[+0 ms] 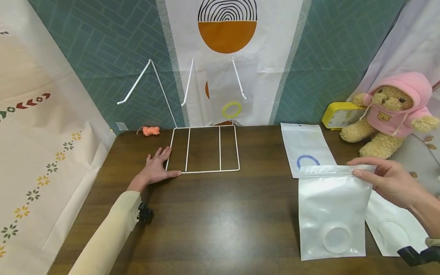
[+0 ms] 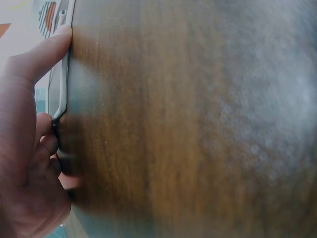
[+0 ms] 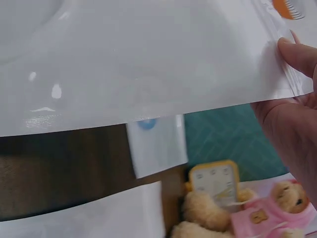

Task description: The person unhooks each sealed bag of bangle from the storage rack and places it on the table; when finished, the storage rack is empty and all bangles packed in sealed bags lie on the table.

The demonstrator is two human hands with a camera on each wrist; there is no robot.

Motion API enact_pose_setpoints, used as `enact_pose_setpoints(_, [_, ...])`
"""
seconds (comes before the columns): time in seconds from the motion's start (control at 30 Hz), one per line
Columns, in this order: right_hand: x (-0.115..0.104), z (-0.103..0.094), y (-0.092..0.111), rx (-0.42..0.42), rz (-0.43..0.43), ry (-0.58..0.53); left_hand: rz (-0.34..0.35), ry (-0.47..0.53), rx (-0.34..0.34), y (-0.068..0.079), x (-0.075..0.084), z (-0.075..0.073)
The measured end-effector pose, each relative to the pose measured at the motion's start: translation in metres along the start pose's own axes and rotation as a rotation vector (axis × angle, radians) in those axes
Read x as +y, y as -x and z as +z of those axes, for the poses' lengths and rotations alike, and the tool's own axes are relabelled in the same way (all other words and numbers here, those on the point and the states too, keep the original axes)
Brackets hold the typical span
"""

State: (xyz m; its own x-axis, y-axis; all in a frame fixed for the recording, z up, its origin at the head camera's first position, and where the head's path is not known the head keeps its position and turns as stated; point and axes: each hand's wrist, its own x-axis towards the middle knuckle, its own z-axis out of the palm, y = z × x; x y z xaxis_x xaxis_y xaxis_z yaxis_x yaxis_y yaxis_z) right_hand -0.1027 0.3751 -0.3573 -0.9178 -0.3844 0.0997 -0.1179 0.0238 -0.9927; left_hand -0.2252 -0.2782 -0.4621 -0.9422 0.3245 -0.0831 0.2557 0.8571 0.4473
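Note:
A white wire rack (image 1: 203, 172) stands at the back of the table, with hooked arms rising from it. My left hand (image 1: 158, 168) rests on its front left corner, thumb along the front wire and fingers spread by the side wire. In the left wrist view the thumb (image 2: 49, 52) touches the wire. My right hand (image 1: 388, 177) pinches the top right corner of a white zip bag (image 1: 333, 198), a pale ring showing inside it. The bag hangs upright above the table and fills the upper right wrist view. A clear-looking bag with a yellow ring (image 1: 232, 109) hangs at the rack's right arm.
A zip bag with a blue ring (image 1: 302, 141) lies at the back right, and another white bag (image 1: 392, 225) lies under my right forearm. Beyond are a yellow clock (image 1: 343, 114) and a teddy bear (image 1: 392, 110). An orange yarn bundle (image 1: 150, 131) lies left of the rack.

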Motion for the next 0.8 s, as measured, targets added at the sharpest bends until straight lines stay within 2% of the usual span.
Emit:
enact_pose_setpoints(0.1, [0.013, -0.002, -0.004, -0.034, 0.022, -0.017, -0.001, -0.007, -0.004, -0.001, -0.001, 0.0])
enact_pose_setpoints(0.23, [0.031, -0.003, -0.003, -0.016, 0.052, -0.002, -0.002, -0.004, -0.007, -0.002, -0.001, 0.0])
enact_pose_setpoints(0.33, [0.042, -0.002, -0.002, 0.022, 0.101, 0.089, -0.004, 0.003, -0.002, -0.001, -0.001, 0.0])
enact_pose_setpoints(0.53, [0.057, -0.001, -0.001, 0.112, 0.161, 0.385, 0.013, 0.005, 0.002, 0.0, -0.003, 0.001])
enact_pose_setpoints(0.8, [0.068, -0.002, -0.001, 0.17, 0.217, 0.577, -0.006, -0.003, -0.005, 0.0, -0.002, -0.001])
